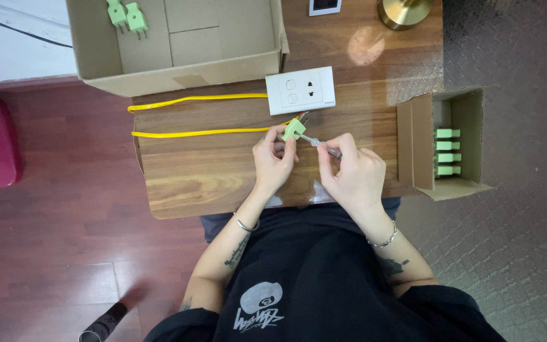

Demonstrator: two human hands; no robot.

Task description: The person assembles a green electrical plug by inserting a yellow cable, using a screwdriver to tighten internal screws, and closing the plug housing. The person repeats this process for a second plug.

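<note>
Pinching a small light-green plastic plug between thumb and fingers, the left hand holds it just above the wooden tabletop, near the white wall socket plate. Right hand is closed around a thin clear-handled screwdriver, tip at the plug. Yellow cable runs left from the plug. Cardboard box of green plugs sits right.

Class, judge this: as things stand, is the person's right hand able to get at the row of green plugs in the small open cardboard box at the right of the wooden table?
Probably yes, once freed: the right hand holds a thin screwdriver, yet the green plugs lie uncovered beside it in the open-sided cardboard box.
</note>
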